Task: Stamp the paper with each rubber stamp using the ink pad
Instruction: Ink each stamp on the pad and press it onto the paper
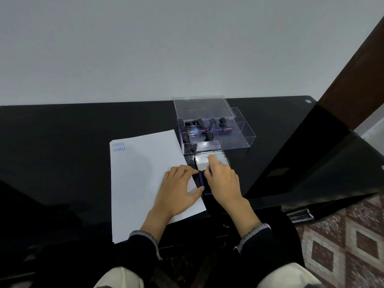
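while left hand [180,185] rests (flat) on paper [141,175]

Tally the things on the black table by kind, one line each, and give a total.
White sheet of paper with blue SAMPLE prints: 1
Clear plastic box holding black-handled rubber stamps: 1
Black-handled rubber stamps inside it: about 6; some overlap, so the count is uncertain
Open blue ink pad with a white-labelled lid: 1
Total: about 9
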`<action>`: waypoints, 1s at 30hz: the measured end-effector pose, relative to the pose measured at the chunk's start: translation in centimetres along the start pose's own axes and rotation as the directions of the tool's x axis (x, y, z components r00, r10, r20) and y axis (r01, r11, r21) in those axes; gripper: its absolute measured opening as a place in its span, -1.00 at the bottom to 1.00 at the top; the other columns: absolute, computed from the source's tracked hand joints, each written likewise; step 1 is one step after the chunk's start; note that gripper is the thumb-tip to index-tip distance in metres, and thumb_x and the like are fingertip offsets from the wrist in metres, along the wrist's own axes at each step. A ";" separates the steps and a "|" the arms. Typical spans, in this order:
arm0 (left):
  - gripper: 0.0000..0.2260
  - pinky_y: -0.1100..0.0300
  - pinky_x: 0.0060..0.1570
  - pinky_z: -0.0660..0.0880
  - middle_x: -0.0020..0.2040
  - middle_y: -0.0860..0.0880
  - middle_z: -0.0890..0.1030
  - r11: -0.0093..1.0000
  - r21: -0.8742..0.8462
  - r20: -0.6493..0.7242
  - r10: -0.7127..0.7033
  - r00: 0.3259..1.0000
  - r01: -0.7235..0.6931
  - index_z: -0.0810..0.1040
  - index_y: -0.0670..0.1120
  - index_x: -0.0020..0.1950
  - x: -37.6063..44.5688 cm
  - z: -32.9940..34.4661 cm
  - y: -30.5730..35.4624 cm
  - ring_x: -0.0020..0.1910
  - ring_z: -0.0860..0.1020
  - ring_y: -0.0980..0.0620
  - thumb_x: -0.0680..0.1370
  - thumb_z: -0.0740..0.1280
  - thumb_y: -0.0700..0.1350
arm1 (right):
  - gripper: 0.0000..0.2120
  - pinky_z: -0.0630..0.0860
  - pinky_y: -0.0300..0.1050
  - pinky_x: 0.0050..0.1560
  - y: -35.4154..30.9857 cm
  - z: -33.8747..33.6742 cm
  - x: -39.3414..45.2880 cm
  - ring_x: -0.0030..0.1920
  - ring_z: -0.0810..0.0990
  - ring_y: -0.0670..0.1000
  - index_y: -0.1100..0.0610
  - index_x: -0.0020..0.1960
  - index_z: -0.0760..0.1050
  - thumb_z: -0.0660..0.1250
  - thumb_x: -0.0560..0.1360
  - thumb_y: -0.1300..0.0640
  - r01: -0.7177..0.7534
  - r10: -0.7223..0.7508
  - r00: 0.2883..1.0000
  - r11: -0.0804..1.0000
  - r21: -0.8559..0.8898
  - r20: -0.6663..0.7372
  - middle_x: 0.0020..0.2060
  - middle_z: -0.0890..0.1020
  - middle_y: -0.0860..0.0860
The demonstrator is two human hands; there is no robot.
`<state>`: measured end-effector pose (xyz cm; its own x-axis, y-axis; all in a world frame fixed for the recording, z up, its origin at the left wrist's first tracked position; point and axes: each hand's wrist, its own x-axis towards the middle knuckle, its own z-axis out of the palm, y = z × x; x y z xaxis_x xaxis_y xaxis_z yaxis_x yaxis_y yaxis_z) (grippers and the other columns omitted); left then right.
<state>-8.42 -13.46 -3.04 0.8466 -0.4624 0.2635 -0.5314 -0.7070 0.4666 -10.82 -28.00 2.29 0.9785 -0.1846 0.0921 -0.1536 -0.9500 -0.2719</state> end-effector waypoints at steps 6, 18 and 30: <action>-0.33 0.29 0.24 0.15 0.28 0.14 0.39 0.999 0.035 0.047 0.016 0.999 -0.018 0.40 0.08 0.37 0.1 0.1 -0.3 0.26 0.30 0.12 0.39 0.15 0.43 | -0.92 0.36 -0.03 -0.33 0.1 0.3 0.1 -0.36 0.41 0.09 0.10 -0.05 0.21 0.08 0.62 0.15 -0.004 0.004 1.000 1.000 0.006 -0.004 -0.31 0.51 0.05; -0.32 0.30 0.24 0.13 0.28 0.14 0.37 0.999 0.047 0.059 0.013 0.998 -0.016 0.39 0.10 0.37 0.0 0.0 -0.1 0.26 0.29 0.12 0.38 0.16 0.46 | -0.90 0.38 -0.01 -0.32 0.3 0.6 -0.2 -0.34 0.43 0.11 0.09 -0.06 0.19 0.08 0.61 0.16 -0.006 0.007 1.000 1.000 0.021 -0.006 -0.33 0.47 0.03; -0.33 0.27 0.27 0.14 0.29 0.14 0.37 1.000 0.013 0.072 0.008 0.997 -0.009 0.39 0.10 0.38 0.0 -0.2 -0.2 0.28 0.28 0.12 0.38 0.13 0.43 | -0.89 0.31 -0.05 -0.36 0.6 0.4 0.0 -0.36 0.41 0.12 0.09 -0.09 0.19 0.10 0.60 0.16 0.026 -0.026 1.000 0.999 0.041 -0.004 -0.38 0.42 0.01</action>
<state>-8.26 -13.22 -3.01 0.8379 -0.5056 0.2058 -0.5395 -0.7096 0.4532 -10.85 -28.42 1.74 0.9816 -0.1610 0.1024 -0.1226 -0.9434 -0.3082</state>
